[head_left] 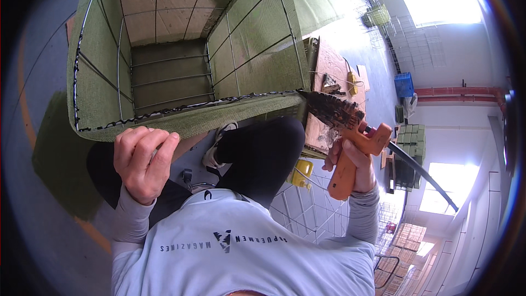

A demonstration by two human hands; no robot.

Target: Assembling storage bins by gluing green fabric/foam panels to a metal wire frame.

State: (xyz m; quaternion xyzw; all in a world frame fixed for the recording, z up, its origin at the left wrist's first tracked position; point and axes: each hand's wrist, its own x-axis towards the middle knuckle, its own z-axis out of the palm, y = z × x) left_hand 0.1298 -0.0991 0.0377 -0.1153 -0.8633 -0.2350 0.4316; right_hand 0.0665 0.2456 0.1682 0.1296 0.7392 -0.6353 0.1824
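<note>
A wire-frame box (156,83) lined with green woven fabric (249,55) stands tilted in front of me, its open side facing me. Black glue runs along its near wire edge. My left hand (141,161) is closed, fingers curled over the fabric's near edge. My right hand (362,171) is wrapped round the handle of an orange glue gun (344,178). Dried black glue cakes the gun's front, and a long black glue stick (423,172) sticks out of its back. The nozzle is at the near right corner of the box; whether it touches is unclear.
A wooden board (334,63) with scraps and a yellow object (352,82) lies to the right. Below it stands a yellow jug (302,174). Wire frames, stacked green boxes (411,145) and a blue crate (404,85) are farther right. My legs are beneath the box.
</note>
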